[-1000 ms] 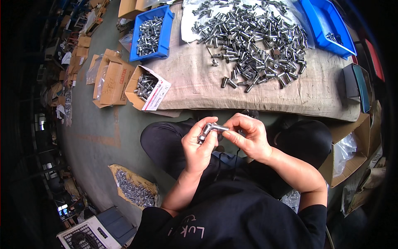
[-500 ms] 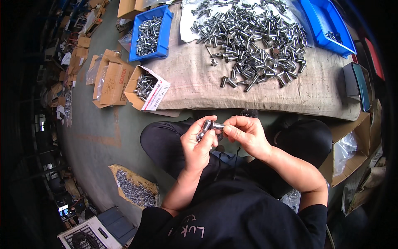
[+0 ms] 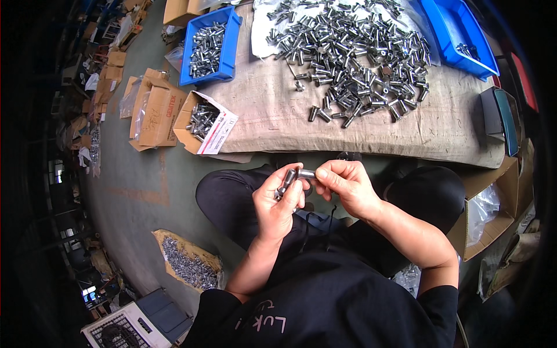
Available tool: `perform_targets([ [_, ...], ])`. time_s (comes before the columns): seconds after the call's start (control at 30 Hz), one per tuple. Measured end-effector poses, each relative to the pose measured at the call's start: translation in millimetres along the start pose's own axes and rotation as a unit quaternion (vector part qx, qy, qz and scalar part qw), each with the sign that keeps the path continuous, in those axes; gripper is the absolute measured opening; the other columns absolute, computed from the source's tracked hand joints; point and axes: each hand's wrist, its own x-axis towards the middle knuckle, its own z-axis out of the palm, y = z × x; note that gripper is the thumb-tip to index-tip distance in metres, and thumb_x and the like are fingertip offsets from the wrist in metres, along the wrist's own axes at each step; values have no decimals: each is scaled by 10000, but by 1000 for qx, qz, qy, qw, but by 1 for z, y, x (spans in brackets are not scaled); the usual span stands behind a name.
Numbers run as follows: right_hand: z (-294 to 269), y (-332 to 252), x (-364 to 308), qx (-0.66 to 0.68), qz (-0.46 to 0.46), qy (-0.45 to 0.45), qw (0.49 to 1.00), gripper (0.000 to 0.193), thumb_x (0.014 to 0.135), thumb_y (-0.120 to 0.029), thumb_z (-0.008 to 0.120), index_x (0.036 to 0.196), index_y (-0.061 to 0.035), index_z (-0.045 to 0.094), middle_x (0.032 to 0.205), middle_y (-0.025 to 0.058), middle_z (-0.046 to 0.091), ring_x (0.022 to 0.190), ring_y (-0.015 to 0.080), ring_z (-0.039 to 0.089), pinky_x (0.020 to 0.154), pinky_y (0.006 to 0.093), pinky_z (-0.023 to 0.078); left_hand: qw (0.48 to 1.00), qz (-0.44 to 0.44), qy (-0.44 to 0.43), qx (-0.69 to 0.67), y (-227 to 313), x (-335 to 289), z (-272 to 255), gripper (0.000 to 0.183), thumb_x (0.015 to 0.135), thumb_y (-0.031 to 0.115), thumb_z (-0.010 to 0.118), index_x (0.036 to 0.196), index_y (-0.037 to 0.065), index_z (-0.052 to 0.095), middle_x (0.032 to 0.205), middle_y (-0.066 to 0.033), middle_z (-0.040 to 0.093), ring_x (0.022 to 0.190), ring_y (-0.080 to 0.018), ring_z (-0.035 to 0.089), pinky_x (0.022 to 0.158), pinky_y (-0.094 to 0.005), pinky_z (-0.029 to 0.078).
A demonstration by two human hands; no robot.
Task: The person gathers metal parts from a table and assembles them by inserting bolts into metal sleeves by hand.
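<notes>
Above my lap, my left hand is closed round a few shiny headed metal pins, their lower parts hidden by the fingers. My right hand pinches the end of another headed metal pin between thumb and fingertips. That pin lies sideways, its other end meeting the left hand's fingers and pins. Beyond the hands, a large heap of similar metal pins is spread over the cloth-covered table.
A blue bin of pins and an open carton of pins stand at the table's left. Another blue bin with a few pieces is far right. Small metal parts lie on a yellowish sheet on the floor.
My right hand's grip has shifted slightly on its pin, which has moved a little to the right. The left hand stays nearly still, and its pins have tilted slightly.
</notes>
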Motion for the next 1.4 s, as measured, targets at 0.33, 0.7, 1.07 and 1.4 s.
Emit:
perform_targets([
  [0.33, 5, -5, -1, -28, -26, 2, 999, 139, 809, -164, 627, 806, -27, 599, 688, -9, 562, 588, 40, 476, 532, 185, 390, 1000, 3, 6, -7, 2, 0, 2, 258, 830, 51, 559, 1068, -46, 534, 751, -62, 588, 552, -53, 492, 498, -169, 395],
  [0.7, 6, -3, -3, -7, -32, 12, 999, 130, 795, -152, 640, 804, -30, 597, 696, -19, 563, 591, 34, 472, 532, 180, 384, 1000, -9, 8, -5, 1, -1, 2, 254, 825, 27, 549, 1067, -48, 534, 754, -58, 586, 552, -51, 489, 502, -166, 390],
  [1.07, 1, -6, 4, -25, -42, 28, 998, 123, 818, -91, 602, 893, 6, 584, 776, 10, 599, 673, 46, 523, 581, 185, 406, 1000, -11, 2, -9, 0, 3, 0, 276, 814, -4, 557, 1087, -38, 533, 777, -71, 599, 550, -49, 492, 494, -165, 396],
  [1.4, -7, 1, 8, -46, -14, 81, 996, 224, 819, -210, 620, 923, -12, 606, 738, 9, 581, 574, 42, 474, 529, 189, 385, 972, -28, 136, -191, 10, 55, -61, 196, 884, 162, 495, 1018, 22, 529, 741, -58, 541, 423, -93, 430, 339, -184, 261],
])
